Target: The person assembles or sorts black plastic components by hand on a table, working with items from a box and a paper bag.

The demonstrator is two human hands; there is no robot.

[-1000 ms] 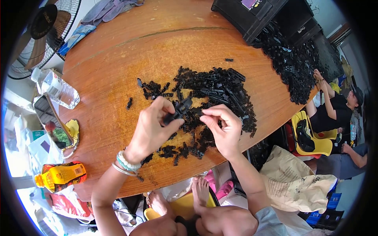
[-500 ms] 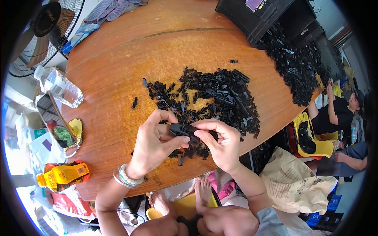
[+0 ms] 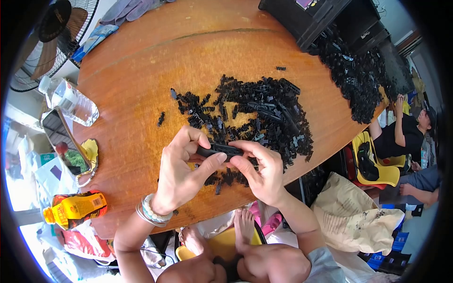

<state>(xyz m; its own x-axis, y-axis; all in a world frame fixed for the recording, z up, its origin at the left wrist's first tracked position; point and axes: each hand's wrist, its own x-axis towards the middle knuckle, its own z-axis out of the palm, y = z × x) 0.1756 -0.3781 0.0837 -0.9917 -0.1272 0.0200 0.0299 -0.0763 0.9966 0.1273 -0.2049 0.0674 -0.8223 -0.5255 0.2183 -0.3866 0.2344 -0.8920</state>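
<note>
Between both hands, just above the near part of the wooden table [image 3: 137, 85], is a long black plastic part [image 3: 219, 151]. My left hand [image 3: 181, 172] pinches its left end with thumb and index finger. At the other end, the fingertips of my right hand [image 3: 262, 170] press on the part; its finer shape is partly covered by my fingers. Right behind and below my hands spreads a pile of small black plastic pieces [image 3: 257, 101], with a few longer black parts [image 3: 283, 118] lying among them.
Along the left edge stand a water bottle [image 3: 75, 101], a phone [image 3: 66, 141] and a yellow bottle [image 3: 75, 208]. At the far right, black bins [image 3: 325, 23] sit by a larger heap of black pieces [image 3: 351, 70]. Beyond the table, a person [image 3: 406, 134] is near a yellow chair [image 3: 375, 162].
The black part has turned from slanted to nearly level, lengthwise between my hands. My hands stay in about the same place, with fingers slightly shifted.
</note>
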